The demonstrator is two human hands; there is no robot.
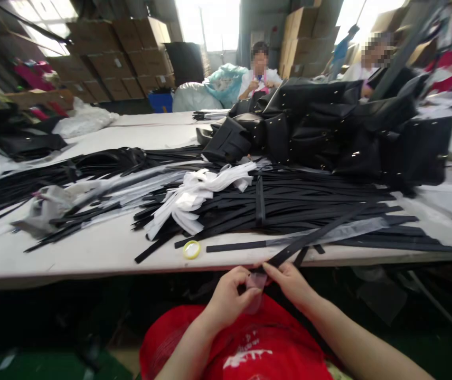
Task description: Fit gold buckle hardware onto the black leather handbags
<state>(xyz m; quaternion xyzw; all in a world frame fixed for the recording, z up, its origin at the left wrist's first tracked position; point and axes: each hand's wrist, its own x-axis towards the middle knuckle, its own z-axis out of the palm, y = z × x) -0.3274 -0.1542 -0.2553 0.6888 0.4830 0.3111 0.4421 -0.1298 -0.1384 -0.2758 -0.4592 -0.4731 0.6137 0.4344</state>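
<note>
At the table's near edge, my left hand (229,296) pinches a small piece of clear plastic film (256,301) in front of my chest. Close beside it, my right hand (291,285) is closed on the end of a black strap (309,238). This strap slants up and to the right over the table. The fingers of both hands nearly meet at the strap's end, and the fingertips are partly hidden. Just beyond lies another black strap (234,246), partly in a clear plastic sleeve (352,230). A yellow-rimmed roll of tape (191,249) sits to the left.
A large pile of black straps (226,211) covers the table, with white strips (194,195) on top. Behind are black leather-like pieces with metal studs (329,121). Cardboard boxes (107,58) are stacked at the back. A co-worker (260,74) sits across the table.
</note>
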